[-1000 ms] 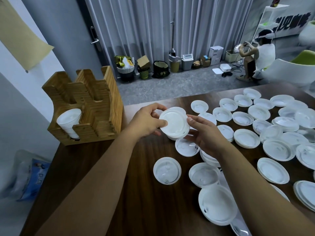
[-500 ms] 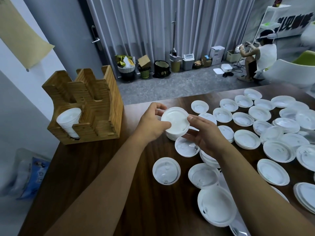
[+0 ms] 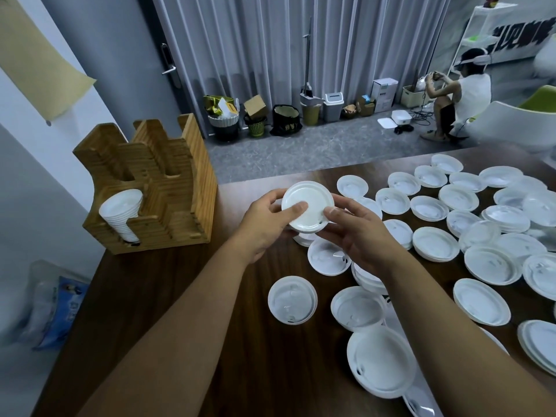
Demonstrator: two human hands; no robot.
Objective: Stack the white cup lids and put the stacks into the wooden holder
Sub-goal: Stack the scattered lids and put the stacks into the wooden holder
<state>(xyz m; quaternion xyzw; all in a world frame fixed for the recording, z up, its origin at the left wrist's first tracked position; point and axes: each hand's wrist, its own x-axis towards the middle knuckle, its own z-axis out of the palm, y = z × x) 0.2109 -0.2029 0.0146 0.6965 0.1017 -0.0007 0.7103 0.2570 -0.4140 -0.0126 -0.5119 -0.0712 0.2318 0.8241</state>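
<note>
Both hands hold a small stack of white cup lids [image 3: 310,200] just above the dark wooden table [image 3: 186,311]. My left hand [image 3: 264,224] grips its left side with the thumb pressed on top. My right hand [image 3: 358,233] pinches the right rim. The wooden holder [image 3: 177,188] stands at the table's far left corner, and a row of stacked lids [image 3: 122,215] lies in its front left slot. Several loose lids [image 3: 433,243] and short lid stacks are spread over the table's right half, with single lids [image 3: 291,299] near my forearms.
The table's far edge runs just behind the held stack, with grey floor beyond. Bins, boxes and a broom line the curtain. A person crouches on the floor at far right beside a white chair [image 3: 517,124]. A plastic bag [image 3: 51,302] lies on the floor at left.
The held lid stack has tilted from facing me to lying flatter, and my left thumb has come to rest on top of it. Both hands shifted slightly up and left.
</note>
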